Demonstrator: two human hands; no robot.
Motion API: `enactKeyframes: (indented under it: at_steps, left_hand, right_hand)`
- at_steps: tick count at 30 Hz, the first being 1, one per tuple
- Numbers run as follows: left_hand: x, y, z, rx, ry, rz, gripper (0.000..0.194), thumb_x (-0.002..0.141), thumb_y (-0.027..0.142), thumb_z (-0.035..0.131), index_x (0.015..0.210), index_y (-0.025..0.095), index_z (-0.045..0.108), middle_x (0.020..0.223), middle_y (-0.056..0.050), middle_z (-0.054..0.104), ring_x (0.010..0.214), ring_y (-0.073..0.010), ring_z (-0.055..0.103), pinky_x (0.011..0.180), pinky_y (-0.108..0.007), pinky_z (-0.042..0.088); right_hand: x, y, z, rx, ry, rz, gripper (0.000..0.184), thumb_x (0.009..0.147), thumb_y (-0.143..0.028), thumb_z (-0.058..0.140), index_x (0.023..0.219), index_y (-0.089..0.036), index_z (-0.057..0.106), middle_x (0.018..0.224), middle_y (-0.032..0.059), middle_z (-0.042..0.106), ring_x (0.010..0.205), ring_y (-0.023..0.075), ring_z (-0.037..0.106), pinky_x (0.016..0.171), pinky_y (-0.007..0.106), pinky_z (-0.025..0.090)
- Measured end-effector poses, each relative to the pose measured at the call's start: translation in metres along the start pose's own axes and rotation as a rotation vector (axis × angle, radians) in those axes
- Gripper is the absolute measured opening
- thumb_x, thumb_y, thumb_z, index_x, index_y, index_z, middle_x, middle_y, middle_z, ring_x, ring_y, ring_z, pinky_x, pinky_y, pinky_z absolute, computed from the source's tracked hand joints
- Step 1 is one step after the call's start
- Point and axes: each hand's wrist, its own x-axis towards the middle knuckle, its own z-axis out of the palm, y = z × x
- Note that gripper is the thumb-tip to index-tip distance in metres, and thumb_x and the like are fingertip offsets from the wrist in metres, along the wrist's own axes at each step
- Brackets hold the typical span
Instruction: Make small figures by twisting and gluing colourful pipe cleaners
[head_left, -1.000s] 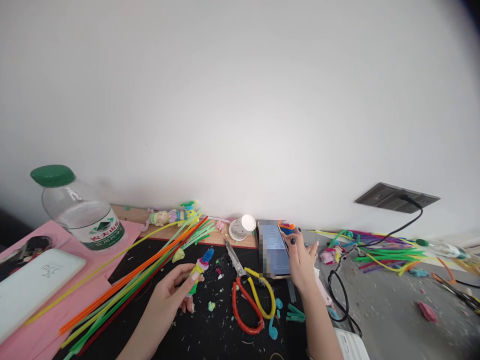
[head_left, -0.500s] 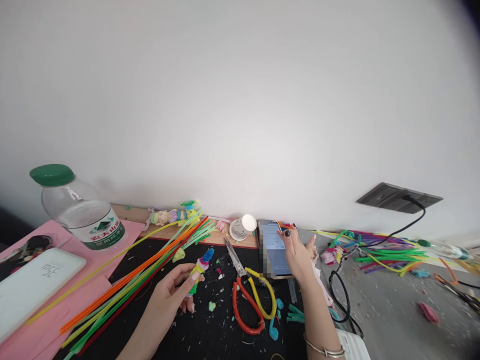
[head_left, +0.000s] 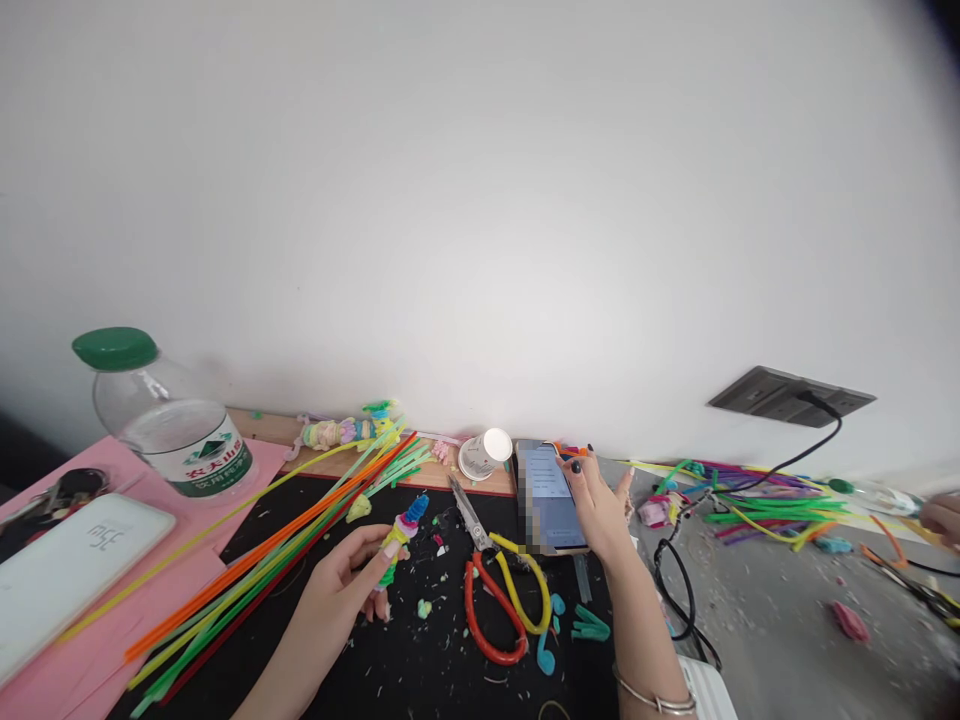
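My left hand [head_left: 358, 572] is closed round a small pipe-cleaner figure [head_left: 406, 525] with coiled bands of blue, purple, yellow and green. Its blue pointed tip rises above my thumb, while its lower part is mostly hidden by the fingers. My right hand [head_left: 600, 505] is over a smartphone [head_left: 551, 510] propped near the wall, thumb at the lit screen and fingers spread, holding nothing. Between both hands, scissors [head_left: 480, 560] with red and yellow handles lie on the black mat [head_left: 420, 670]. Teal pipe-cleaner pieces [head_left: 589, 625] lie below the phone.
Long pipe cleaners [head_left: 247, 570] stretch across the left side, near a water bottle [head_left: 184, 435] and a white power bank [head_left: 82, 570]. A paper cup [head_left: 484, 455] leans by the wall. Black cables [head_left: 679, 590] run on the right. Another person's hand [head_left: 941, 518] shows at the right edge.
Another person's hand has appeared at the right edge. My view has shifted slightly. My left hand keeps its hold, and my right hand stays at the phone with barely any movement.
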Motion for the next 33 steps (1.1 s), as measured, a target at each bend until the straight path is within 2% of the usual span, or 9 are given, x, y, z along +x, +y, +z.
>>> enactKeyframes:
  at_steps: [5,11,17,23,27,33]
  left_hand:
    - [0.001,-0.001,-0.001,0.013,-0.002,-0.005,0.058,0.067,0.061,0.064,0.105,0.017,0.054,0.101,-0.009,0.068,0.043,-0.0103,0.054,0.045,-0.027,0.041]
    - [0.000,0.000,0.000,0.001,0.003,-0.005,0.057,0.066,0.060,0.065,0.104,0.018,0.055,0.102,-0.009,0.067,0.044,-0.0107,0.054,0.047,-0.027,0.043]
    - [-0.001,0.002,0.001,0.006,0.012,-0.006,0.058,0.065,0.061,0.066,0.103,0.018,0.055,0.100,-0.008,0.067,0.044,-0.0110,0.054,0.046,-0.027,0.043]
    - [-0.001,0.002,0.000,0.012,0.006,0.005,0.053,0.068,0.059,0.064,0.102,0.019,0.057,0.100,-0.007,0.067,0.045,-0.0114,0.055,0.047,-0.027,0.043]
    - [-0.003,0.002,0.001,0.009,0.014,0.003,0.053,0.067,0.059,0.066,0.101,0.019,0.058,0.099,-0.007,0.068,0.044,-0.0116,0.055,0.046,-0.028,0.044]
    - [-0.003,0.002,0.000,0.001,0.008,-0.002,0.052,0.070,0.057,0.064,0.103,0.019,0.056,0.102,-0.009,0.068,0.045,-0.0110,0.055,0.047,-0.027,0.044]
  right_hand:
    - [-0.011,0.000,-0.006,0.052,-0.111,0.033,0.047,0.096,-0.043,0.012,0.108,-0.023,0.052,0.129,0.0077,0.056,0.138,0.0223,0.028,0.107,0.065,-0.011]
    - [-0.001,0.000,-0.002,0.046,-0.121,0.041,0.049,0.096,-0.045,0.011,0.109,-0.023,0.053,0.129,0.0076,0.056,0.137,0.0226,0.033,0.107,0.063,-0.015]
    - [0.006,0.000,0.001,0.057,-0.113,0.055,0.049,0.096,-0.045,0.013,0.111,-0.022,0.053,0.131,0.0104,0.054,0.137,0.0247,0.032,0.106,0.066,-0.013]
    - [-0.010,-0.005,-0.010,0.054,-0.132,0.043,0.043,0.096,-0.043,0.014,0.102,-0.023,0.051,0.120,0.0070,0.062,0.124,0.0242,0.049,0.107,0.066,-0.009]
    - [-0.018,-0.009,-0.020,0.039,-0.108,0.055,0.045,0.095,-0.044,0.014,0.100,-0.024,0.054,0.119,0.0053,0.061,0.124,0.0279,0.049,0.107,0.068,-0.004]
    - [-0.010,-0.009,-0.014,0.098,-0.105,0.013,0.039,0.095,-0.045,0.017,0.107,-0.024,0.047,0.117,0.0062,0.062,0.118,0.0241,0.054,0.106,0.065,-0.012]
